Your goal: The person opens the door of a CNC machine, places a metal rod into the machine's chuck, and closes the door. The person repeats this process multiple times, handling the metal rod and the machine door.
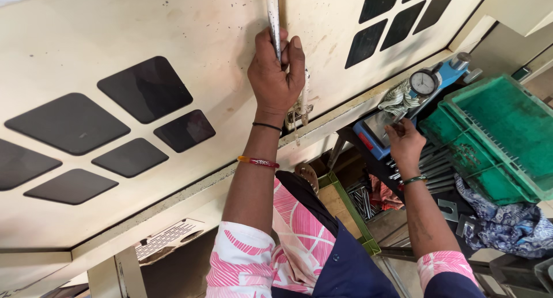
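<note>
My left hand is raised against a cream cabinet door with dark diamond-shaped panes, its fingers closed around the door's thin vertical metal handle. A latch hangs just below that hand. My right hand reaches down to a blue gauge stand with a round dial indicator. Its fingers pinch a small metal part on the stand's plate. Which part it is I cannot make out.
A green plastic crate sits at the right, beside metal rods. A patterned blue cloth lies below it. A smaller green-rimmed box and a bin of metal pins stand under the bench edge.
</note>
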